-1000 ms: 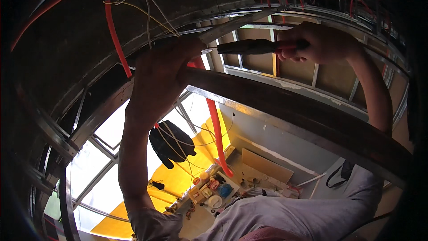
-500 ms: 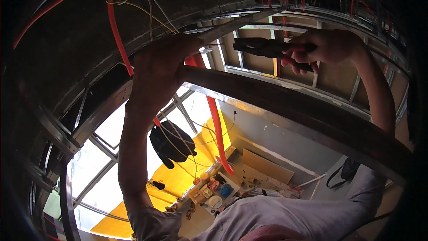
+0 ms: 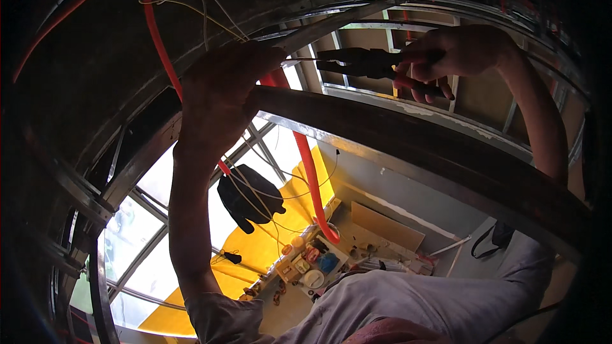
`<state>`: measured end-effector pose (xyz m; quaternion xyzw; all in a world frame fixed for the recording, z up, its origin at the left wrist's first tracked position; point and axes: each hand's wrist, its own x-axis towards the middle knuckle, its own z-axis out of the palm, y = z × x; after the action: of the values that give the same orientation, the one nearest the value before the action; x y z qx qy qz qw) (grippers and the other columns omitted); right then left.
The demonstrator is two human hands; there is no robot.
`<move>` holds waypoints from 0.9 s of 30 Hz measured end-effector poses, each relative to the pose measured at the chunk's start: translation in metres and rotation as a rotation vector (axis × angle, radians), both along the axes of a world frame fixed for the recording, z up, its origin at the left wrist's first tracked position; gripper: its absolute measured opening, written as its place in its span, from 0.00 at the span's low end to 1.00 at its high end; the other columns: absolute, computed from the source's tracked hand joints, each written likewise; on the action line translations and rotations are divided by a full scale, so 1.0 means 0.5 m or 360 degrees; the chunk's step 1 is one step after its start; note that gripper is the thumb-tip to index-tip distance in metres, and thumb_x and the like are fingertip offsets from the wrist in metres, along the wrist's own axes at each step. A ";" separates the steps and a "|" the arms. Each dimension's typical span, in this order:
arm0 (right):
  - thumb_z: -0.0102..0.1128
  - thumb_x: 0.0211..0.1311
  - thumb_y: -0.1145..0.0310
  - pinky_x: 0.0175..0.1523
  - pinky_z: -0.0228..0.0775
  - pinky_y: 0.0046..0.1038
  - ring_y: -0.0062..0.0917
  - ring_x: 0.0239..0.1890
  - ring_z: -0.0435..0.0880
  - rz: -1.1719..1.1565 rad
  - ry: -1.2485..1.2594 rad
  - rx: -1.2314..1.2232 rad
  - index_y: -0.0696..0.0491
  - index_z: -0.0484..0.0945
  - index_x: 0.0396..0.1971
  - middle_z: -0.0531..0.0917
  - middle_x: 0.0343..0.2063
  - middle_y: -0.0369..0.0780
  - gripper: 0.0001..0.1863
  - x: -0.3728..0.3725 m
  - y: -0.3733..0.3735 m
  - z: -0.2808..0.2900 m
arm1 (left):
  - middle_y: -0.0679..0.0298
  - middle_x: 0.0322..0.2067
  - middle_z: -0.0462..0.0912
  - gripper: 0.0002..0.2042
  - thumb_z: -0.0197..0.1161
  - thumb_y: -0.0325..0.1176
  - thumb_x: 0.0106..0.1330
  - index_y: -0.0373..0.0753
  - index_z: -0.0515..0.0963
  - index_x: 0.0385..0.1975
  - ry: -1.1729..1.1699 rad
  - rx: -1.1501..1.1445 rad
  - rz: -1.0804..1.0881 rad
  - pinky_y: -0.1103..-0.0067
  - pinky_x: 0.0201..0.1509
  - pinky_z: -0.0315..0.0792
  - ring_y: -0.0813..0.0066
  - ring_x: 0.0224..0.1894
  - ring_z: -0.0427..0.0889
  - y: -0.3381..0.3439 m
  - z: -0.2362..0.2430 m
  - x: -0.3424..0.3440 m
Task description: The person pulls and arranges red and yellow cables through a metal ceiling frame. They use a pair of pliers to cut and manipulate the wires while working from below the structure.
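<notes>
While the left hand [image 3: 220, 86] is closed on a thin wire [image 3: 301, 60], whose end pokes out to the right past its fingertips, the right hand [image 3: 465, 51] is wrapped around a pair of pliers [image 3: 363, 62] with red grips and a dark head. Both hands are raised high, near the metal ceiling frame, and the wire lies between them. The grips stand spread within the right hand's fingers and the jaws are parted, pointing left at the wire's end; I cannot tell whether they touch it. Shadow hides just how the left fingers pinch the wire. Just below the hands, a metal beam [image 3: 408, 137] slants down to the right, with a red pipe [image 3: 308, 162] showing beneath it. Near the left forearm, a black glove [image 3: 252, 196] appears against bright windows [image 3: 150, 232] and a yellow sheet [image 3: 239, 251], thin pale wires crossing it. Far below, a brown board [image 3: 386, 226] and a blue bag [image 3: 327, 262] sit among assorted items at floor level.
</notes>
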<state>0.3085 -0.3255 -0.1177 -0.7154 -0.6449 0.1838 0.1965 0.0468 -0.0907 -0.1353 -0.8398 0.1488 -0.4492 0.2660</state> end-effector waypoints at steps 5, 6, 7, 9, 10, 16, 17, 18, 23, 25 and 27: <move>0.51 0.73 0.66 0.33 0.81 0.26 0.24 0.31 0.85 0.0043 -0.0015 0.0006 0.57 0.72 0.58 0.85 0.34 0.41 0.18 0.008 0.010 -0.005 | 0.63 0.37 0.85 0.21 0.73 0.23 0.44 0.45 0.81 0.41 -0.0056 -0.0028 0.0015 0.70 0.45 0.80 0.64 0.39 0.85 0.003 -0.007 0.003; 0.51 0.73 0.65 0.34 0.80 0.26 0.23 0.32 0.85 0.0075 0.0041 -0.0006 0.59 0.74 0.54 0.86 0.34 0.39 0.17 0.009 0.013 -0.004 | 0.64 0.37 0.85 0.21 0.73 0.24 0.43 0.45 0.81 0.41 -0.0041 -0.0031 0.0052 0.70 0.45 0.80 0.64 0.39 0.85 0.000 -0.006 0.001; 0.51 0.73 0.65 0.34 0.80 0.26 0.23 0.32 0.85 0.0079 0.0042 -0.0005 0.59 0.74 0.54 0.86 0.34 0.39 0.17 0.009 0.014 -0.005 | 0.64 0.37 0.85 0.21 0.73 0.24 0.43 0.45 0.81 0.41 -0.0040 -0.0030 0.0056 0.70 0.45 0.80 0.64 0.39 0.85 -0.003 -0.005 0.001; 0.50 0.73 0.67 0.31 0.80 0.27 0.24 0.31 0.85 0.0087 0.0014 0.0016 0.55 0.72 0.60 0.85 0.35 0.42 0.19 0.007 0.015 -0.006 | 0.65 0.37 0.85 0.22 0.73 0.23 0.43 0.45 0.81 0.41 -0.0026 -0.0029 0.0010 0.70 0.44 0.80 0.64 0.39 0.85 -0.008 -0.005 0.003; 0.50 0.73 0.67 0.31 0.80 0.27 0.24 0.31 0.85 0.0086 0.0014 0.0016 0.55 0.72 0.60 0.85 0.35 0.42 0.19 0.005 0.016 -0.005 | 0.65 0.37 0.85 0.22 0.73 0.23 0.43 0.45 0.81 0.41 -0.0026 -0.0028 0.0009 0.70 0.44 0.80 0.64 0.39 0.85 -0.008 -0.004 0.003; 0.51 0.73 0.67 0.31 0.79 0.26 0.23 0.32 0.85 0.0152 -0.0045 0.0045 0.54 0.73 0.59 0.85 0.37 0.39 0.18 0.002 0.021 -0.005 | 0.61 0.37 0.86 0.21 0.67 0.17 0.50 0.45 0.82 0.45 -0.0005 0.0024 -0.0015 0.71 0.42 0.81 0.64 0.39 0.86 -0.004 0.004 0.001; 0.51 0.73 0.66 0.31 0.79 0.25 0.22 0.32 0.85 0.0132 -0.0080 0.0037 0.53 0.73 0.59 0.85 0.37 0.39 0.18 0.003 0.024 -0.004 | 0.61 0.37 0.86 0.20 0.67 0.18 0.51 0.45 0.82 0.45 -0.0005 0.0023 0.0015 0.71 0.42 0.81 0.64 0.39 0.87 -0.003 0.003 0.001; 0.52 0.72 0.66 0.30 0.78 0.25 0.20 0.32 0.84 0.0113 -0.0114 0.0028 0.53 0.73 0.59 0.85 0.37 0.38 0.19 0.003 0.026 -0.004 | 0.61 0.38 0.86 0.20 0.68 0.18 0.52 0.45 0.81 0.45 -0.0005 0.0022 0.0046 0.71 0.42 0.81 0.64 0.39 0.87 -0.001 0.001 0.000; 0.53 0.72 0.63 0.34 0.77 0.24 0.18 0.31 0.83 0.0180 -0.0114 0.0053 0.53 0.74 0.58 0.85 0.35 0.36 0.18 -0.003 0.033 -0.006 | 0.64 0.36 0.85 0.21 0.73 0.24 0.44 0.44 0.80 0.41 -0.0089 0.0084 -0.0008 0.70 0.40 0.80 0.65 0.36 0.85 0.014 -0.006 0.011; 0.53 0.72 0.62 0.36 0.77 0.24 0.18 0.31 0.82 0.0272 -0.0008 0.0123 0.52 0.75 0.56 0.85 0.34 0.34 0.17 0.003 0.043 -0.018 | 0.64 0.36 0.85 0.20 0.72 0.24 0.44 0.44 0.80 0.41 -0.0092 0.0074 0.0006 0.70 0.40 0.80 0.65 0.35 0.85 0.011 -0.005 0.005; 0.58 0.69 0.65 0.39 0.79 0.27 0.22 0.34 0.84 -0.0006 -0.0360 0.0426 0.51 0.76 0.52 0.85 0.35 0.36 0.15 0.001 0.047 -0.034 | 0.61 0.36 0.85 0.16 0.66 0.20 0.56 0.43 0.81 0.45 0.0021 -0.0076 0.0068 0.75 0.38 0.81 0.67 0.36 0.87 -0.003 0.002 -0.002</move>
<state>0.3089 -0.3019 -0.1346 -0.7001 -0.6803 0.0142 0.2165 0.0457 -0.0923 -0.1345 -0.8520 0.1218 -0.4412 0.2544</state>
